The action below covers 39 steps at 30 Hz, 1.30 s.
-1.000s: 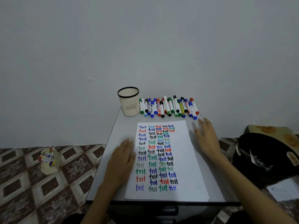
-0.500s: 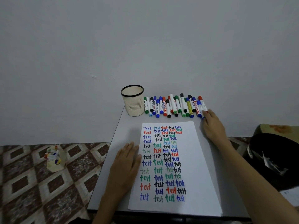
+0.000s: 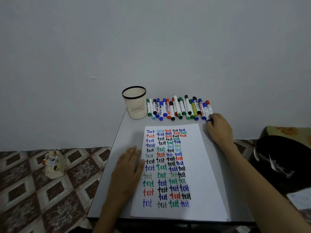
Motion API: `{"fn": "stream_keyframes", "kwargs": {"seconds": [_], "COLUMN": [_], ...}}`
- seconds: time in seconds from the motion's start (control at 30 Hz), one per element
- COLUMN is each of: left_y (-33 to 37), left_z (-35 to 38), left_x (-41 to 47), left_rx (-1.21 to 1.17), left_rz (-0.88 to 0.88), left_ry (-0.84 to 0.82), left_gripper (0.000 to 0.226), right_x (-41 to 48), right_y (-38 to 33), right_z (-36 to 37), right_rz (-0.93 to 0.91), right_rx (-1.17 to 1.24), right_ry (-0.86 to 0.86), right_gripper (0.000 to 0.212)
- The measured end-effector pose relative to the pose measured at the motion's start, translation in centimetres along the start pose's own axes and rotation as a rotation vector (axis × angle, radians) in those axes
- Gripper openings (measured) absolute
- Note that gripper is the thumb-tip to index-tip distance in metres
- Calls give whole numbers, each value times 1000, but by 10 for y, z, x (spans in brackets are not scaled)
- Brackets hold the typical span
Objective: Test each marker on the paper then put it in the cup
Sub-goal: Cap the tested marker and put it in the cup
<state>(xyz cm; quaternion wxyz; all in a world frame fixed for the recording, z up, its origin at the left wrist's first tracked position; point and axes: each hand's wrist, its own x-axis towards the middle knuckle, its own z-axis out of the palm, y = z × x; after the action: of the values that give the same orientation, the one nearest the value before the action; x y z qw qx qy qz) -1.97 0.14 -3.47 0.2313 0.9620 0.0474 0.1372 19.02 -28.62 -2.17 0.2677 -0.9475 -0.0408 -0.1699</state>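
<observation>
Progress, head view: the cup point(image 3: 134, 103) looks empty and the whole row of markers point(image 3: 178, 108) lies along the far table point(image 3: 124, 132) edge, so by appearance none has been deposited. The paper point(image 3: 198, 174) already carries many coloured "test" words. Right hand point(image 3: 218, 130) fingers point(image 3: 209, 121) curl at the blue-capped marker point(image 3: 207, 113) at the row's right end; whether they grip it cannot be told. Left hand point(image 3: 129, 167) lies flat, fingers together, on the paper's left edge. Markers are capped, white-barrelled, with mixed cap colours.
</observation>
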Motion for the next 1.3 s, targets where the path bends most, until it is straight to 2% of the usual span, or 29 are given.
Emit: {"fn": "stream_keyframes", "kwargs": {"seconds": [0.1,0.23,0.33,0.53,0.73,0.8,0.87,0.93,1.03,1.1,1.2,1.3], "left_y": [0,-1,0,1,2,4,6,8,24,43,64,74], "left_z": [1,0,0,-1,-3,-4,-6,-9,-16,-19,-19,-19], "left_x": [0,0,0,1,-2,-3,-4,-6,-17,-29,-42,-45], "left_rx": [-18,-12,-13,-24,-35,-37,-49,-68,-59,-104,-118,-124], "left_rz": [0,7,8,12,21,19,12,36,234,344,418,426], "left_ry": [15,22,15,17,26,19,19,63,170,120,22,-18], "left_gripper": [66,75,65,63,49,49,48,45,43,47,50,40], "right_x": [-2,-4,-4,-14,-52,-75,-101,-128,-168,-189,-201,-202], "right_y": [2,2,3,-1,-22,-39,-60,-76,-90,-99,-105,-102], "right_z": [-1,0,0,-7,-26,-36,-49,-62,-73,-78,-83,-89], "right_rz": [12,44,43,28,-98,-69,83,189,175,153,158,169], "right_rx": [29,10,-21,44,382,593,913,1171,1294,1317,1339,1337], "right_ry": [121,79,91,246,576,610,539,376,67,-79,-106,-74], "right_gripper": [26,33,32,25,17,19,19,12,15,23,25,21]}}
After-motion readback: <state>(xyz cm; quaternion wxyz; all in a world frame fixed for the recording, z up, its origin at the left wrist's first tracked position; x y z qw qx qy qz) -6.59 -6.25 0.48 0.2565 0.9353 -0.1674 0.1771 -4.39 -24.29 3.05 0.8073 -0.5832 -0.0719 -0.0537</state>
